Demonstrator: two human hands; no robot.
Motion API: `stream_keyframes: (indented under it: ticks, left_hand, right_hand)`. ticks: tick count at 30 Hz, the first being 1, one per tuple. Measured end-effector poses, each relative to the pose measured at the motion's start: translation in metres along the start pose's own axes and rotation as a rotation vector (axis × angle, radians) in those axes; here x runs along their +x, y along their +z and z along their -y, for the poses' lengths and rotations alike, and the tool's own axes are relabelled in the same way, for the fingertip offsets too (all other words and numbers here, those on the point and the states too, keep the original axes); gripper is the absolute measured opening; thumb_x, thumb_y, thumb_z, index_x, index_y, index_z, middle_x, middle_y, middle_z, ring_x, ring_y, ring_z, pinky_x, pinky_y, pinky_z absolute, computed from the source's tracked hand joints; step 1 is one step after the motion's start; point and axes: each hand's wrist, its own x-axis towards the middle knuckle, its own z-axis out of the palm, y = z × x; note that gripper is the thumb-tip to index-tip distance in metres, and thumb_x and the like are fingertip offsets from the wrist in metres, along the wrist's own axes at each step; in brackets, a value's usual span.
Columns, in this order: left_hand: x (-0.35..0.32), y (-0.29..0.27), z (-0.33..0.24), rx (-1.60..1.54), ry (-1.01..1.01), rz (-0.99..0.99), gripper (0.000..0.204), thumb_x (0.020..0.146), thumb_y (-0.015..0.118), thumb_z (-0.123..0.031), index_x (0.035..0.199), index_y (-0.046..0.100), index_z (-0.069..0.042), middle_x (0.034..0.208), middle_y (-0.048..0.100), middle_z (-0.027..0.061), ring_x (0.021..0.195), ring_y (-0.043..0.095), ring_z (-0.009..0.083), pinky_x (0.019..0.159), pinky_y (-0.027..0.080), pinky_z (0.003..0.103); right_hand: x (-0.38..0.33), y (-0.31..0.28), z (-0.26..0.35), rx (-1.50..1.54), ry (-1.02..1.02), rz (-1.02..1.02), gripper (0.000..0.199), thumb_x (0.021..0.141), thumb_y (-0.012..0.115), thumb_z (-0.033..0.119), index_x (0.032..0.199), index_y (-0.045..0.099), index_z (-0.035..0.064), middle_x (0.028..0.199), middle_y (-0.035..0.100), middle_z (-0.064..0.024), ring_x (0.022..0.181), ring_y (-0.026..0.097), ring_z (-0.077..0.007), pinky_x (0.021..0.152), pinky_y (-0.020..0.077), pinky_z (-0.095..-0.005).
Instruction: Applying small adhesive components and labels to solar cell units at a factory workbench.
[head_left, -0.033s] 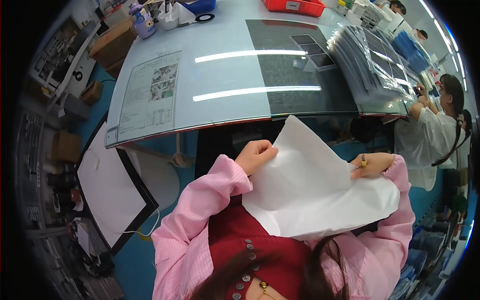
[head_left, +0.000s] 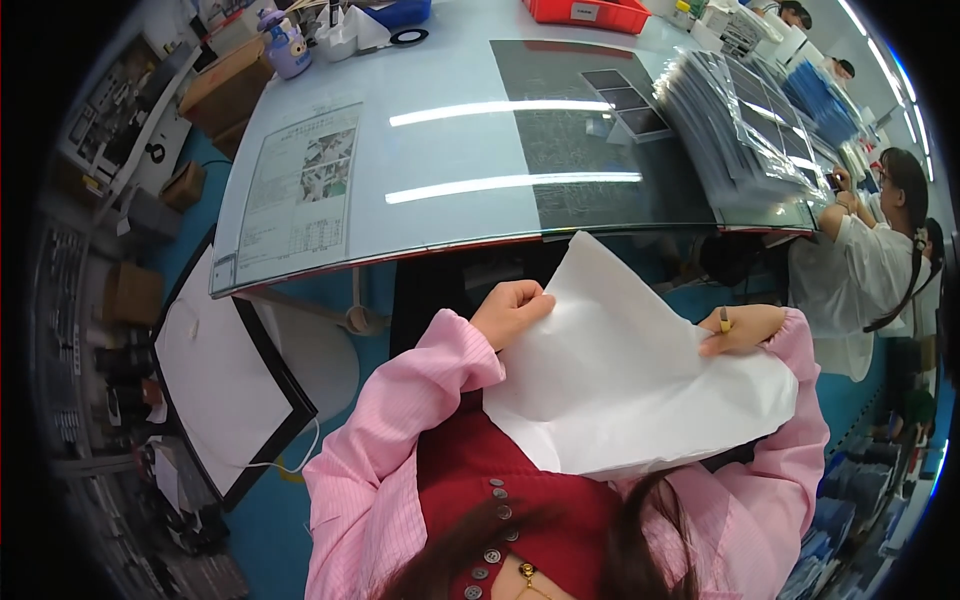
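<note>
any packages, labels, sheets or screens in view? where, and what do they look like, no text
Printed sheet: table's left part, flat, white with small pictures.
Clear-bagged dark panels: stacked, table's right end.
Red bin: far edge, white label.
Cardboard box: beyond table's left corner, brown.
Flat white panel: black-framed, lower left.

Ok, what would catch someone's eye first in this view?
The big white sheet low in the middle, held at its edges by the left hand and right hand in pink sleeves. Beyond it, the pale glossy table carries a printed sheet on its left and stacked clear-wrapped dark panels on its right.
</note>
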Motion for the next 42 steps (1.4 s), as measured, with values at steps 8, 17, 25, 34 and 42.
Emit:
stream_keyframes:
  ticks: [8, 17, 25, 34, 42]
  left_hand:
    - [0.006, -0.005, 0.002, 0.021, -0.079, -0.039, 0.029, 0.094, 0.062, -0.024, 0.072, 0.058, -0.005, 0.069, 0.054, -0.0055, 0.066, 0.047, 0.0036, 0.059, 0.038, 0.023]
    - [0.038, -0.007, -0.035, -0.098, -0.012, -0.052, 0.031, 0.094, 0.064, -0.022, 0.112, 0.064, 0.004, 0.100, 0.069, 0.0087, 0.088, 0.064, 0.0120, 0.077, 0.050, 0.027]
    - [0.043, 0.025, -0.023, -0.134, -0.054, -0.258, 0.043, 0.094, 0.063, -0.038, 0.088, 0.072, 0.003, 0.077, 0.069, 0.0063, 0.071, 0.062, 0.0113, 0.064, 0.048, 0.028]
    - [0.057, 0.018, -0.006, -0.175, -0.140, -0.301, 0.041, 0.092, 0.063, -0.037, 0.089, 0.072, 0.004, 0.080, 0.070, 0.0080, 0.071, 0.062, 0.0131, 0.067, 0.048, 0.029]
    - [0.068, 0.012, 0.003, -0.274, -0.192, -0.374, 0.040, 0.090, 0.066, -0.034, 0.093, 0.073, 0.006, 0.086, 0.071, 0.0109, 0.077, 0.064, 0.0168, 0.073, 0.049, 0.030]
  right_hand:
    - [0.025, -0.009, -0.011, 0.141, 0.152, -0.100, 0.037, 0.094, 0.068, 0.035, 0.111, 0.070, 0.0034, 0.095, 0.071, -0.0022, 0.082, 0.063, -0.0096, 0.077, 0.0505, -0.0271]
    - [0.037, -0.016, -0.010, 0.193, 0.169, -0.160, 0.037, 0.095, 0.065, 0.040, 0.113, 0.071, 0.0081, 0.094, 0.069, 0.0023, 0.081, 0.062, -0.0070, 0.072, 0.0489, -0.0257]
    - [0.028, -0.017, -0.019, 0.219, 0.187, -0.228, 0.037, 0.092, 0.067, 0.044, 0.100, 0.075, 0.0085, 0.084, 0.068, 0.0050, 0.074, 0.060, -0.0050, 0.067, 0.0460, -0.0239]
    - [0.029, -0.029, -0.011, 0.220, 0.099, -0.225, 0.034, 0.091, 0.071, 0.039, 0.092, 0.074, 0.0047, 0.077, 0.067, 0.0025, 0.065, 0.058, -0.0055, 0.061, 0.0452, -0.0247]
    - [0.040, -0.039, -0.003, 0.261, 0.089, -0.219, 0.031, 0.091, 0.071, 0.035, 0.094, 0.075, 0.0045, 0.078, 0.067, 0.0023, 0.069, 0.059, -0.0066, 0.063, 0.0460, -0.0255]
